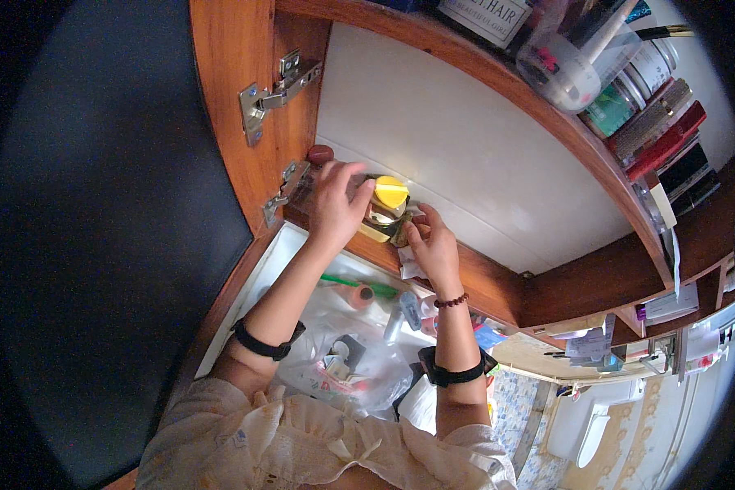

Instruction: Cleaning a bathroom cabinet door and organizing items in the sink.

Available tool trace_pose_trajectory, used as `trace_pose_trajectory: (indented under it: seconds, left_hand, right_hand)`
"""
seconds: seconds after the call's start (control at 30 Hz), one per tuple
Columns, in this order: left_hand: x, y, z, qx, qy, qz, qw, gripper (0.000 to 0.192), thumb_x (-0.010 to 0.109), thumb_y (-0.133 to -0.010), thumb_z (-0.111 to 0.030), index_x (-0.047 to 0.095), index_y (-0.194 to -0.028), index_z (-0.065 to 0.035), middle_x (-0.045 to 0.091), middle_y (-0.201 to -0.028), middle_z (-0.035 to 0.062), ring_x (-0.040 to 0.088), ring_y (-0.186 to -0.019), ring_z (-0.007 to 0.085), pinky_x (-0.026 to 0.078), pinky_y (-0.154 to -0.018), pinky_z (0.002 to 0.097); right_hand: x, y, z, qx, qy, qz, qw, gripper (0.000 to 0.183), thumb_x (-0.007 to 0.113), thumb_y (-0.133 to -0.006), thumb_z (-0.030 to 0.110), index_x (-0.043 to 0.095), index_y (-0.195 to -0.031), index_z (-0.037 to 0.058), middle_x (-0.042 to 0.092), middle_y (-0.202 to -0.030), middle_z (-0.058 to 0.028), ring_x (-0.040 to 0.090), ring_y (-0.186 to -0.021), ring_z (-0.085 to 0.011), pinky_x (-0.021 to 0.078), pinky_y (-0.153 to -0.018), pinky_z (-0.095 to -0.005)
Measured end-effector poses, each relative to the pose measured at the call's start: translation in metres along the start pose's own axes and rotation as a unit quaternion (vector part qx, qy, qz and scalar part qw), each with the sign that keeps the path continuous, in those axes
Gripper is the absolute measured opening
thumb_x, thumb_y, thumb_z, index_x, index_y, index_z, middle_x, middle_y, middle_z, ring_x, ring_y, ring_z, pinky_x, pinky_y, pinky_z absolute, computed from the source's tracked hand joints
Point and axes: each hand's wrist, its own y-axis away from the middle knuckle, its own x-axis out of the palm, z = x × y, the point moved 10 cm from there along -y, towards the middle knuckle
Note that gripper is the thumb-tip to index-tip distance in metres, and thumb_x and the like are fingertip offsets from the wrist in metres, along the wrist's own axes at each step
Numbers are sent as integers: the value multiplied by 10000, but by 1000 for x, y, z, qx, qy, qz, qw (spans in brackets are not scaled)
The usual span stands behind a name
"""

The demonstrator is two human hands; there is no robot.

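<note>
On the wooden lower shelf of a cabinet stands a small container with a yellow lid (391,192). Just left of it is my left hand (341,199), fingers spread; its thumb is close to the lid, and contact cannot be told. To the right, my right hand (432,242) has bent fingers beside a small dark crumpled item (402,231); whether they grip it cannot be told. A pale yellow flat item (374,233) lies at the shelf's front edge. Behind my left hand sits a dark red oval object (320,154).
The dark cabinet door (116,202) stands open on metal hinges (254,113) at left. The upper shelf (527,98) holds jars and boxes. Below are a clear plastic bag (367,367) with contents and an orange round item (361,296). A toilet (588,429) is at lower right.
</note>
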Motion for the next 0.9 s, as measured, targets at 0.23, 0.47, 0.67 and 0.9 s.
trace_pose_trajectory:
  seconds: [0.23, 0.47, 0.67, 0.9]
  left_hand:
    - [-23, 58, 5, -65, 89, 50, 993, 199, 586, -767, -68, 533, -955, -31, 562, -853, 80, 548, -808, 206, 433, -674, 293]
    - [14, 116, -4, -228, 322, 230, 890, 327, 546, -814, -55, 454, -1119, 16, 565, -933, 57, 536, -833, 88, 447, -667, 202]
    - [-12, 99, 27, -211, 160, 120, 957, 234, 538, -794, -33, 522, -1024, 5, 573, -708, 29, 516, -594, 68, 422, -521, 214]
    - [-14, 31, 45, -78, -136, 103, 982, 240, 566, -743, -115, 547, -966, -28, 586, -692, 145, 580, -643, 305, 461, -603, 386]
  right_hand:
    - [-2, -4, -3, -5, 63, 23, 998, 364, 567, -758, 144, 465, -1097, 62, 607, -791, -164, 599, -751, -299, 473, -639, -371]
    - [-16, 43, 63, -55, -113, -53, 991, 301, 580, -744, 25, 453, -1016, 34, 571, -710, -107, 588, -614, -199, 469, -534, -296]
    - [6, 60, 70, -50, -180, 8, 982, 394, 608, -772, 95, 441, -1126, 45, 569, -807, -111, 573, -695, -167, 474, -565, -274]
    - [-9, 112, 46, -17, -144, 11, 989, 394, 560, -781, 35, 435, -1155, 47, 549, -889, -99, 556, -742, -169, 465, -609, -255]
